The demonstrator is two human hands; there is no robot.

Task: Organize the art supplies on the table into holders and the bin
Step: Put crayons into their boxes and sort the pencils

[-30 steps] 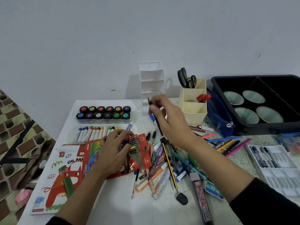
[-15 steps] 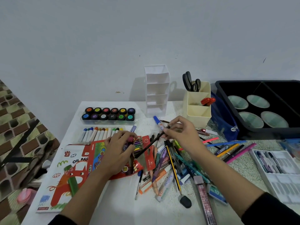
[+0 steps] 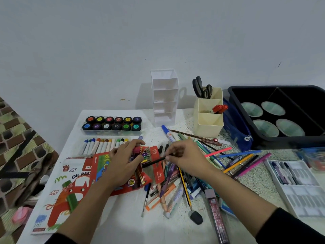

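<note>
My left hand (image 3: 125, 162) holds a red box of coloured pencils (image 3: 149, 168) down on the table, fingers curled over its open end. A dark pencil (image 3: 154, 162) is pinched in my right hand (image 3: 183, 158), its tip pointing into the box's opening. Under and beside my right hand lies a heap of loose pens and pencils (image 3: 174, 187). Against the back wall stand a white tiered holder (image 3: 164, 97) and a cream holder (image 3: 208, 118) with scissors and a red marker. At the right sits the black bin (image 3: 274, 118) holding round dishes.
A paint pot set (image 3: 112, 124) and a row of crayons (image 3: 105, 145) lie at the back left. An oil pastel box (image 3: 58, 196) sits front left. A blue pouch (image 3: 237, 131) leans on the bin. A white tray (image 3: 297, 187) and a black eraser (image 3: 196, 217) are near.
My right hand came down from near the white holder with the dark pencil and brought its tip to the open pencil box. My left hand stayed on the box.
</note>
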